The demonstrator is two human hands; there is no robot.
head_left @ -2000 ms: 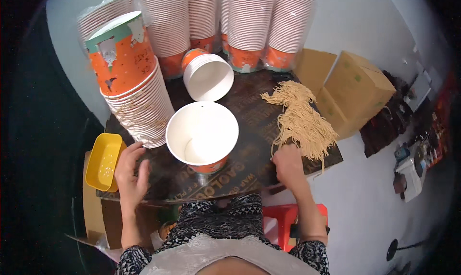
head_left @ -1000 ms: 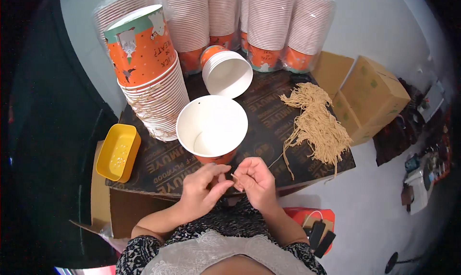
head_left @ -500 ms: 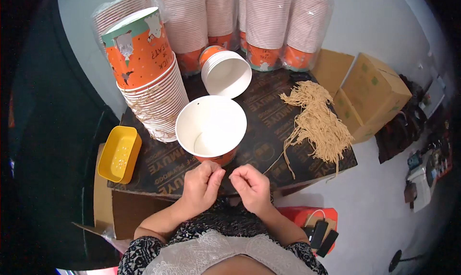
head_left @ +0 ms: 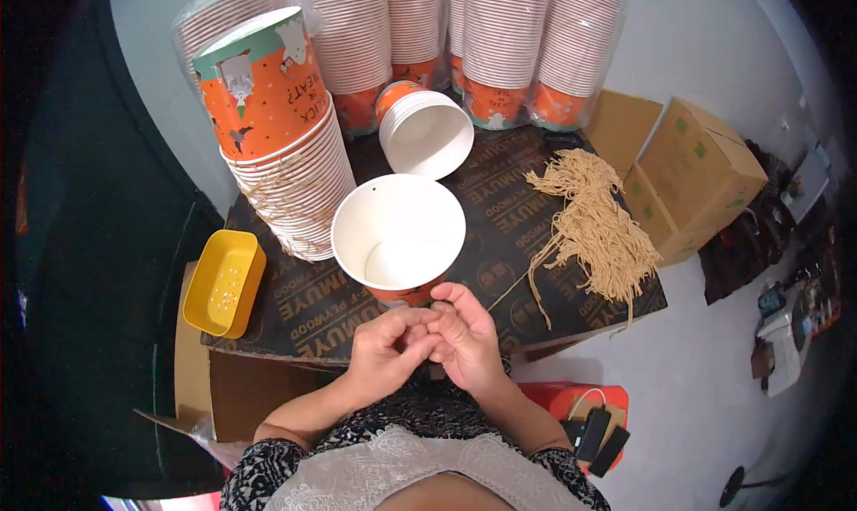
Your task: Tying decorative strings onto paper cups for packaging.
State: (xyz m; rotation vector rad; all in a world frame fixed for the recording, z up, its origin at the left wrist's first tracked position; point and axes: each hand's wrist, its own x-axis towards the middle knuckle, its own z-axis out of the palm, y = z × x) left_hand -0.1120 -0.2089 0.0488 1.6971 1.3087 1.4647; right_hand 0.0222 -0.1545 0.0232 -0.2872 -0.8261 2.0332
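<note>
My left hand (head_left: 386, 354) and my right hand (head_left: 466, 341) meet at the fingertips just in front of a white-lined paper bucket (head_left: 398, 230). Both hands are closed in a pinch. A thin tan cord (head_left: 507, 295) runs from the bundle of cords (head_left: 603, 234) on the right to behind my right hand, which seems to grip it. Whatever lies between my left fingertips is too small to make out. The bucket stands upright with its mouth up, a small dark hole below its rim and an orange printed outside.
On the left rises a stack of nested buckets (head_left: 295, 194) with cords around it; beside it sits a yellow dish (head_left: 198, 288) with small white bits. Nested buckets (head_left: 433, 136) lie tipped behind. Wrapped bucket stacks (head_left: 503, 38) line the back. An open carton (head_left: 705, 167) stands right.
My hands have come together from slightly apart, fingertips now touching. The right hand has moved a little left and up. The view has shifted slightly.
</note>
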